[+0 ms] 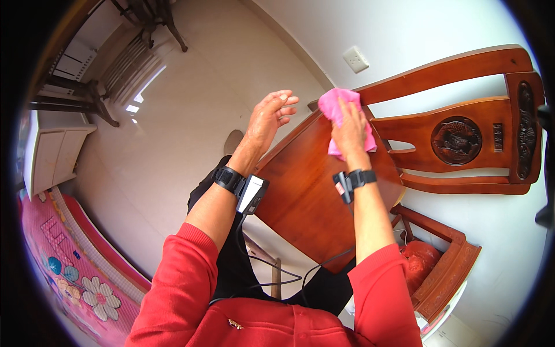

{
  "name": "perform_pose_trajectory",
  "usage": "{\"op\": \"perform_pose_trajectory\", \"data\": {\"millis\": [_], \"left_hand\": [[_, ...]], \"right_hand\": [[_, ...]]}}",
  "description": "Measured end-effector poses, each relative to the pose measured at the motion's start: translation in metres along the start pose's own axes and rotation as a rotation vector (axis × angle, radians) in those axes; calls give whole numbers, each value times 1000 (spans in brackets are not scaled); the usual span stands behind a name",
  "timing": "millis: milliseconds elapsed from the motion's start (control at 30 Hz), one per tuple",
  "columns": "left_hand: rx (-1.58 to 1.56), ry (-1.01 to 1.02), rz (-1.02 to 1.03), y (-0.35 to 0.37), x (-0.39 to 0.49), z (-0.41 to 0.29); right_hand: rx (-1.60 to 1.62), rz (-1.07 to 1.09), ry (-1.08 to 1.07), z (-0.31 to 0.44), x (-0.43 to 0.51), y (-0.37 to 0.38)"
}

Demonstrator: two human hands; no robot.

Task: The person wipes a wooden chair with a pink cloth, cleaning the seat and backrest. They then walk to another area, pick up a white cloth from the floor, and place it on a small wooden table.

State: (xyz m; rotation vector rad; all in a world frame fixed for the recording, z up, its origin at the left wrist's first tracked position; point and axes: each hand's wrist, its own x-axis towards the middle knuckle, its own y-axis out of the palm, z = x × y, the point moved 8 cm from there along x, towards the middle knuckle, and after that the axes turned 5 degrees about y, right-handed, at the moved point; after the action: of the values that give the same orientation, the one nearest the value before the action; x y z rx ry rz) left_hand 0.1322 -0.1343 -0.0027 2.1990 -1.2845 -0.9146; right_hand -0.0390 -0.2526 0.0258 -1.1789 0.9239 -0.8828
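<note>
My right hand lies over a pink cloth, its fingers spread along the fabric. The cloth rests at the back corner of a reddish-brown wooden chair seat, close to where the backrest begins. That backrest has curved slats and a round dark carved medallion. Left of the cloth, my left hand hangs by the seat's edge, palm turned inward, fingers loosely bent and holding nothing. A strapped device sits on each wrist.
Black cables run from the wrist devices across my lap. A white wall bears an outlet. Another carved wooden piece with a red bundle stands at right. A pink quilt, white cabinet and dark furniture legs are left.
</note>
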Motion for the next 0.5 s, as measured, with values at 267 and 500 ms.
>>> {"op": "perform_pose_trajectory", "data": {"millis": [267,500], "left_hand": [[5,25,-48,-12,2,-4],[-7,55,-60,-19,0,-5]], "right_hand": [[10,53,-286,82,-153,16],[56,146,-459,95,-258,16]]}}
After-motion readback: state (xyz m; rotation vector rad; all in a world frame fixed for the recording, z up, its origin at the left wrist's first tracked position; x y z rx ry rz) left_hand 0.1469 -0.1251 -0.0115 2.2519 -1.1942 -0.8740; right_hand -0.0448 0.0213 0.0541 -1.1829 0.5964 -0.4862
